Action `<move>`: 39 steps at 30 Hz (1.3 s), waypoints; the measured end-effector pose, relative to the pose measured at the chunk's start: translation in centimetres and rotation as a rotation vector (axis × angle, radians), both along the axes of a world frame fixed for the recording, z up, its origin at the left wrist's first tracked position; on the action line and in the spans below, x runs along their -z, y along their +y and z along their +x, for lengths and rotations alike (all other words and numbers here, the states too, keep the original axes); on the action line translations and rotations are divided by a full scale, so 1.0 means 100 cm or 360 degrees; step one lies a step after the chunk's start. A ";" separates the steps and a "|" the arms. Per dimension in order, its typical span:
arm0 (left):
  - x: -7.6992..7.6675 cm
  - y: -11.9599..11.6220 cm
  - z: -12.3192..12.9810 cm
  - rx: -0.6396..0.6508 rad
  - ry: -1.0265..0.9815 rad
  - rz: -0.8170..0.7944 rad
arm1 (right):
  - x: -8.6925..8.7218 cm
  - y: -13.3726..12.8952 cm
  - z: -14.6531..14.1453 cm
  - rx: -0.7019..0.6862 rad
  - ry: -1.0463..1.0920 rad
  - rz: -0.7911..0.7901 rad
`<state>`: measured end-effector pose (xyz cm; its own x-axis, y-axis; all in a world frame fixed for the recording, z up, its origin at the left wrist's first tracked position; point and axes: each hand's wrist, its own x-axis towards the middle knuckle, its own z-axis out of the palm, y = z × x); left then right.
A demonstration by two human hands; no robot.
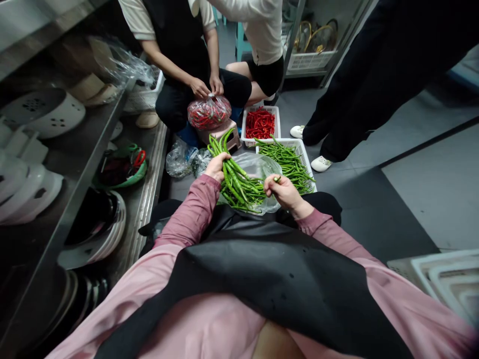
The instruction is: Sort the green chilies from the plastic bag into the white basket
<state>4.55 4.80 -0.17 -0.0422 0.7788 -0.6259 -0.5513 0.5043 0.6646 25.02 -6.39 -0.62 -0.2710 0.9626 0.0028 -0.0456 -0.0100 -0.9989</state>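
Note:
My left hand is closed round a bunch of long green chili peppers, their tips sticking up past my thumb. Held a little to the right, my right hand pinches a short piece of green chili. Beneath both hands an open clear plastic bag holds more green chilies. Just beyond my right hand stands a white basket heaped with green chilies. Past it, a smaller white basket contains red chilies.
Opposite me a seated person handles a bag of red chilies on a small stool. Another person's legs stand at the right. Metal shelving with stacked dishes runs along the left. A green bowl holds red-handled scissors.

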 end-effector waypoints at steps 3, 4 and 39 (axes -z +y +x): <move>0.007 -0.002 0.007 -0.0077 0.0081 0.0065 | -0.012 0.006 -0.009 -0.0078 -0.0297 0.0152; 0.008 -0.003 0.010 -0.0141 0.0143 0.0107 | -0.015 0.007 -0.016 -0.0118 -0.0539 0.0239; 0.014 -0.015 0.032 -0.0291 0.0254 0.0134 | 0.026 0.036 -0.045 -0.0057 -0.0679 0.0177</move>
<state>7.72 3.27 -1.57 -0.2800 0.7981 -0.5335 -0.5128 0.3454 0.7860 20.53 -2.78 -3.19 -0.3038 0.9526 -0.0134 0.3697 0.1048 -0.9232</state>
